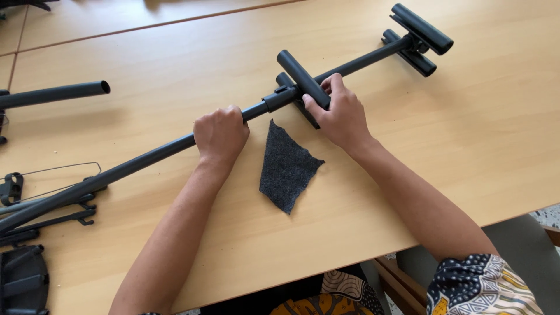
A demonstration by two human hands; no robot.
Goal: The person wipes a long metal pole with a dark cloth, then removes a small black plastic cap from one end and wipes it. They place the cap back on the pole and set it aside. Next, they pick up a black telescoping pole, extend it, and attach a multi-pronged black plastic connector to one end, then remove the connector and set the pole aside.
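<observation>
A long black metal pole [146, 158] lies diagonally across the light wooden table [466, 134]. My left hand [220, 133] is closed around the pole near its middle. My right hand [340, 114] grips a short black crossbar tube [300, 76] fixed to a clamp on the pole. A second pair of short black tubes [420, 35] sits at the pole's far right end. Between my forearms a dark grey, roughly triangular piece of felt cloth [286, 166] lies flat on the table.
Another black tube [55, 94] reaches in from the left edge. Black brackets, a thin wire loop [58, 175] and a black plastic part [23, 280] lie at the lower left. A chair seat [519, 239] shows below the table's front edge at right.
</observation>
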